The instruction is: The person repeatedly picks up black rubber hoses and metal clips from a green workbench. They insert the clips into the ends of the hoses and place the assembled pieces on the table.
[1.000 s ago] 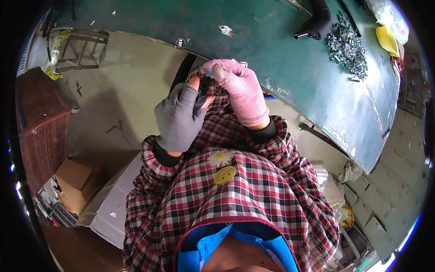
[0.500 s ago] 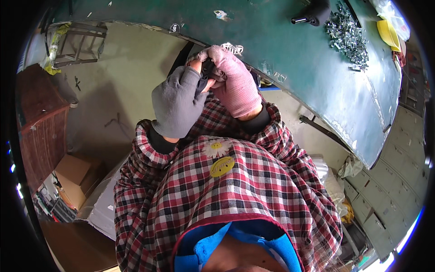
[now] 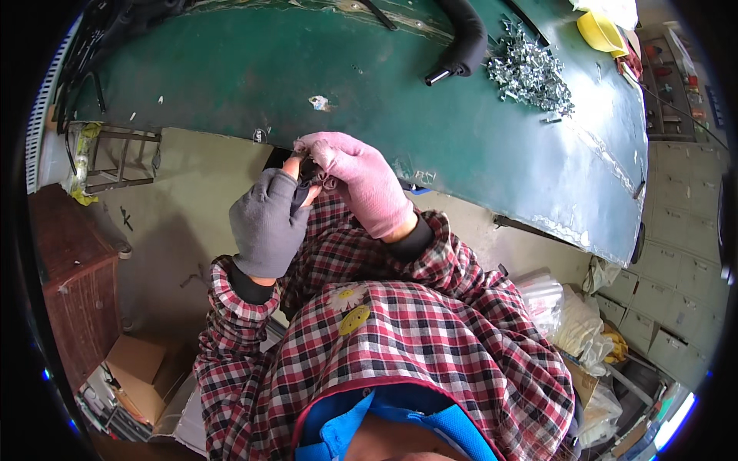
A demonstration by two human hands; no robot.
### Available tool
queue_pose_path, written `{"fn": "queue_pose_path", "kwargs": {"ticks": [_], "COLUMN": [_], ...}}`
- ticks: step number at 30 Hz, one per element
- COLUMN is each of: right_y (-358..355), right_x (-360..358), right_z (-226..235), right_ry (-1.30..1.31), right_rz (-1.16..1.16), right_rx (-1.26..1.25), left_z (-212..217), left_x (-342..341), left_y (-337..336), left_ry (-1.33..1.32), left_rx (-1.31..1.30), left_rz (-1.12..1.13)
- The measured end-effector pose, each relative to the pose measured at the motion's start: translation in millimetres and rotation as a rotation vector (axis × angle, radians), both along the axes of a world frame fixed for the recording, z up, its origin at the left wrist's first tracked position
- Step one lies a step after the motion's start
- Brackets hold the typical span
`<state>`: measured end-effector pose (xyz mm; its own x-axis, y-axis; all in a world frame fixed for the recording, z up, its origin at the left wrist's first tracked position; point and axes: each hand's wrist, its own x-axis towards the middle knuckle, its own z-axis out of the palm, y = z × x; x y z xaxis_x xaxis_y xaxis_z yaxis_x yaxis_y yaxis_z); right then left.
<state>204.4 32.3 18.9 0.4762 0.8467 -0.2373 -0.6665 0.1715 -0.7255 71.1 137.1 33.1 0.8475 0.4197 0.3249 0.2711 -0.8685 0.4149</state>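
Note:
My left hand [image 3: 267, 223], in a grey glove with bare fingertips, is closed at the near edge of the green table. My right hand [image 3: 370, 188], in a pink glove, meets it there with its fingers bent inward. Between the fingertips of both is a small dark piece [image 3: 307, 170], mostly covered by the gloves, so its kind cannot be made out. Both hands are raised in front of my checked smock.
On the green table [image 3: 231, 84] lie a black padded curved tube [image 3: 467, 42], a heap of small metal clips [image 3: 529, 73] and a yellow bowl [image 3: 600, 34]. A stool [image 3: 119, 157], a wooden cabinet [image 3: 81, 300] and a cardboard box [image 3: 142, 365] stand left; grey drawers [image 3: 673, 230] right.
The view has shifted, showing more of the tabletop, and my hands sit lower and farther left in the picture. Both still hold the dark piece at the table edge.

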Motion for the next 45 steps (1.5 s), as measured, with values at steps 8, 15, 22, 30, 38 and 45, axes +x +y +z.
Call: {"fn": "queue_pose_path", "kwargs": {"ticks": [8,15,22,30,38,45], "right_y": [23.6,123.5,109.5,22.6,11.7,37.3], "right_x": [96.8,226.5,192.1,145.2,127.9,129.1], "right_z": [44.1,41.1,76.7,26.5,49.8,54.1], "right_ry": [-1.386,-2.031,-1.923,-1.517,-1.482,-1.725], "right_rz": [-0.410,0.004,0.531,0.012,0.588,0.703], "right_rx": [-0.300,-1.316,-1.294,-0.442,-0.378,-0.422], "left_z": [-7.9,-25.8,-26.8,-26.4,-26.7,-22.7], "left_x": [6.6,3.8,-3.8,-4.4,-13.4,-14.0], "left_y": [23.6,25.1,22.7,24.7,31.8,34.2], "left_ry": [0.016,0.114,0.054,0.095,0.134,0.178], "left_rx": [-0.043,-0.105,-0.155,-0.204,-0.152,-0.136], "left_rz": [0.078,0.084,0.097,0.154,0.140,0.123]}}
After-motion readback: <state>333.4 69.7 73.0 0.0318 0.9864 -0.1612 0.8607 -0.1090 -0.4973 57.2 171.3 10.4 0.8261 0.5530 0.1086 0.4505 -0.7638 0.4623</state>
